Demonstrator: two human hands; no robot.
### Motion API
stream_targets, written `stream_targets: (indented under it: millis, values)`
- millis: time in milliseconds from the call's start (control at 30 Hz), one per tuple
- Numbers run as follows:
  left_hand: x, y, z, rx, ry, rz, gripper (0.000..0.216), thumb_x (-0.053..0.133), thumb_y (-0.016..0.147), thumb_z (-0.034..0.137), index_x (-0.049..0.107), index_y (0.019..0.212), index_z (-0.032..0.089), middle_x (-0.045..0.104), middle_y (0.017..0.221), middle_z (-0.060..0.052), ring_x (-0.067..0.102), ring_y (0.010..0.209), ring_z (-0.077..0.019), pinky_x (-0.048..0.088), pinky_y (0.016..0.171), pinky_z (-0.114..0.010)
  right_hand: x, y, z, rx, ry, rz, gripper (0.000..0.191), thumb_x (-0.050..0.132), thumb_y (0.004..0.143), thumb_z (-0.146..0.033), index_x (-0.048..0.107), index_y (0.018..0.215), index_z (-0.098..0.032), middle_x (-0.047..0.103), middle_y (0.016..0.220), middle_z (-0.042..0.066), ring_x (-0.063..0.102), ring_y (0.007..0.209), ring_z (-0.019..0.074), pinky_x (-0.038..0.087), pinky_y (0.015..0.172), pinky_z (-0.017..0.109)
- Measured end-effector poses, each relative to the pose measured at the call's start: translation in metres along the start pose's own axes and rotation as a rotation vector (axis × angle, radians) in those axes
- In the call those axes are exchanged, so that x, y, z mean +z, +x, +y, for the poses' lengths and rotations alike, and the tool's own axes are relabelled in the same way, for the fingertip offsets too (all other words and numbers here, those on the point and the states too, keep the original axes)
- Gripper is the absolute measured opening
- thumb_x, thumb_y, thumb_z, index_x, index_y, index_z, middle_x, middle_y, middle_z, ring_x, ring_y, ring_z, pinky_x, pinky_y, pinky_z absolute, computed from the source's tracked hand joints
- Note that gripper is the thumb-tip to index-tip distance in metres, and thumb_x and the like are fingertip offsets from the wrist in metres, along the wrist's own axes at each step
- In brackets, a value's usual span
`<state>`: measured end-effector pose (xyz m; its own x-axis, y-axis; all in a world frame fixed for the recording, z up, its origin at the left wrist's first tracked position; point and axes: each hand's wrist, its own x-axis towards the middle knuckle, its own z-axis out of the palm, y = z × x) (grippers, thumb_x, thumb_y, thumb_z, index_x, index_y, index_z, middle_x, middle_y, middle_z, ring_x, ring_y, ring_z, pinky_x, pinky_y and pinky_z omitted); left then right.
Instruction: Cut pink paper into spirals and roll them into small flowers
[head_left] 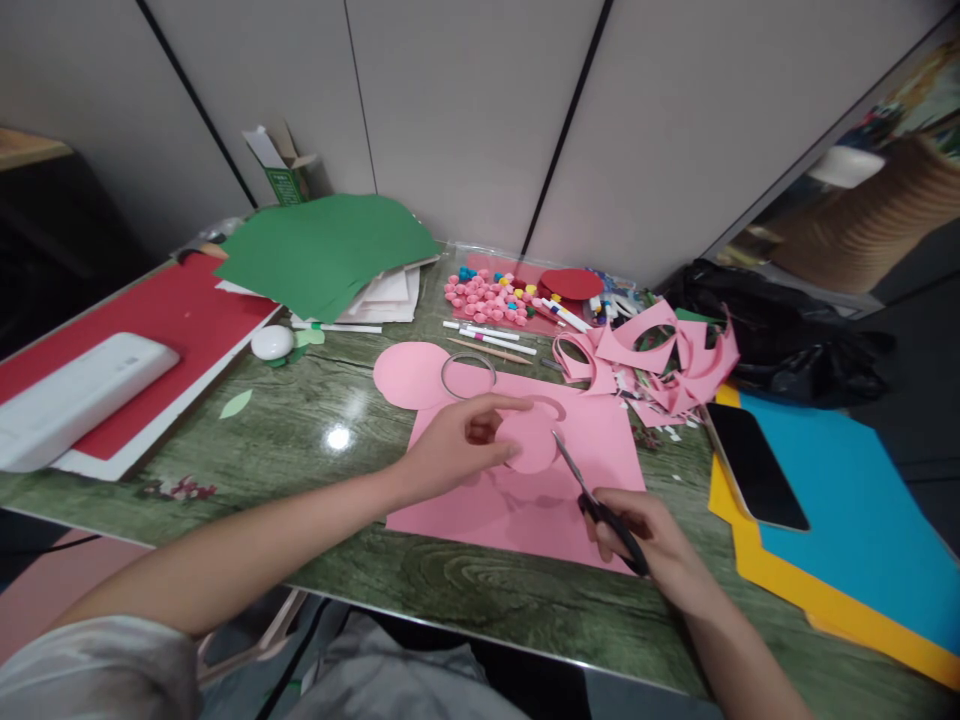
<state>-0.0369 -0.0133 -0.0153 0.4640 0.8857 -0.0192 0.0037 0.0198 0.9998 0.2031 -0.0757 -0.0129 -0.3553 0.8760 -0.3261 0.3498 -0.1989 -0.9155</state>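
Note:
My left hand (pixel 461 440) pinches a pink paper circle (pixel 529 442) over a pink paper sheet (pixel 600 440) lying on the green desk. My right hand (pixel 637 535) is closed round the black handles of a pair of scissors (pixel 581 480), whose blades point up and left toward the circle's right edge. A second pink circle (pixel 409 372) lies at the sheet's far left corner, with a metal ring (pixel 469 374) beside it.
Pink paper offcuts (pixel 660 355) are heaped at the right, with markers (pixel 491 335) and small paper flowers (pixel 484 295) behind. A phone (pixel 754 462) rests on blue (pixel 862 510) and yellow sheets. Green paper (pixel 322 250), a red sheet (pixel 180 310) and a white device (pixel 71 395) lie left.

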Motion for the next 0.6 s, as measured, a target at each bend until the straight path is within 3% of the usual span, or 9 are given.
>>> stream_targets:
  millis: [600]
  values:
    - [-0.0003, 0.0001, 0.0016, 0.011, 0.079, -0.064, 0.042, 0.058, 0.071, 0.015, 0.060, 0.113, 0.021, 0.051, 0.085, -0.001, 0.043, 0.068, -0.0084, 0.040, 0.062, -0.022, 0.0008, -0.0016, -0.0019, -0.029, -0.017, -0.033, 0.038, 0.054, 0.077, -0.051, 0.049, 0.063, -0.016, 0.046, 0.056, -0.001, 0.042, 0.054, 0.0112, 0.032, 0.050, 0.023]
